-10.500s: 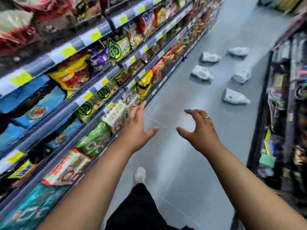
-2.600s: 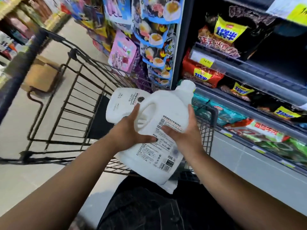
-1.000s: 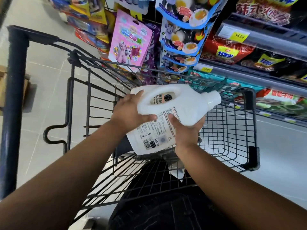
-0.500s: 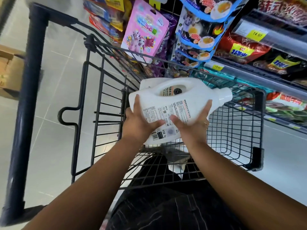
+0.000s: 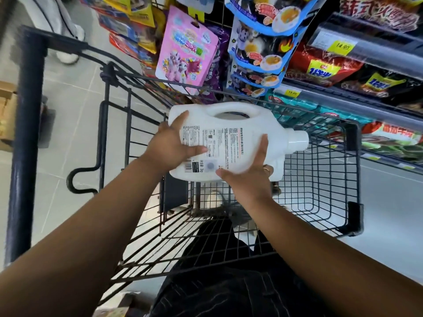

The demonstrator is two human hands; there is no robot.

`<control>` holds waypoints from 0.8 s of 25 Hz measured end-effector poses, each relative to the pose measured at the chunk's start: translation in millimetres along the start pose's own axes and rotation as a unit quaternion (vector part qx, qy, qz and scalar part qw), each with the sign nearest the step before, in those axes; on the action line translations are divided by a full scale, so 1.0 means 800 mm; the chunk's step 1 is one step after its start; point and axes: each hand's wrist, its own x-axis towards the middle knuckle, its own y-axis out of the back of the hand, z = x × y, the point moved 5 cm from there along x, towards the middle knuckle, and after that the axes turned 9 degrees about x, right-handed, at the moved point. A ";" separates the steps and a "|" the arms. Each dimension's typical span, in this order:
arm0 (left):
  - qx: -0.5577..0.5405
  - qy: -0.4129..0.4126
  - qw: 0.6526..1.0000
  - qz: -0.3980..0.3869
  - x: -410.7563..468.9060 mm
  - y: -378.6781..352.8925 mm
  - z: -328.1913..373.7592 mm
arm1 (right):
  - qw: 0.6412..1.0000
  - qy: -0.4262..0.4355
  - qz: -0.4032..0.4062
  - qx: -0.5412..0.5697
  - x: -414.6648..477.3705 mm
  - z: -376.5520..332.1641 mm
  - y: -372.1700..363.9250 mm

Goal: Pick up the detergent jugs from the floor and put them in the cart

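A white detergent jug lies on its side over the basket of the black wire cart, its cap pointing right and its printed label facing up. My left hand grips the jug's base end, thumb across the label. My right hand holds it from below near the neck. A second white jug seems to lie beneath it, mostly hidden. The jugs on the aisle floor are out of view.
The cart's thick dark handle bar runs down the left. Shelves with snack packets and hanging pink and blue bags stand close behind the cart. A cardboard box sits at left, and another person's shoe at the far left.
The jug has sunk lower into the cart basket and levelled out. Both hands have slid round it, the right one now under the neck end. The view has tipped further down.
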 end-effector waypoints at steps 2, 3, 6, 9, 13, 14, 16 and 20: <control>0.004 -0.006 1.000 0.020 -0.014 -0.010 -0.001 | 1.000 0.010 -0.007 -0.028 0.002 0.002 0.001; 0.003 -0.006 0.999 0.041 -0.021 -0.014 -0.002 | 0.999 0.016 -0.012 -0.038 0.002 0.002 0.002; 0.020 -0.019 0.995 0.097 -0.037 -0.023 0.001 | 0.998 0.040 -0.015 -0.053 0.002 0.007 0.013; 0.062 -0.053 0.990 0.118 -0.043 -0.034 0.010 | 0.996 0.070 0.000 -0.057 0.001 0.013 0.029; 0.098 -0.064 0.986 0.122 -0.047 -0.036 0.019 | 0.993 0.099 0.013 -0.061 0.008 0.017 0.045; 0.097 -0.070 0.985 0.123 -0.050 -0.033 0.023 | 0.992 0.104 0.018 -0.062 0.009 0.018 0.051; 0.105 -0.092 0.983 0.119 -0.058 -0.033 0.038 | 0.992 0.109 0.029 -0.061 0.009 0.021 0.068; 0.163 -0.202 0.961 0.092 -0.080 -0.055 0.100 | 0.989 0.127 0.062 -0.037 0.000 0.038 0.121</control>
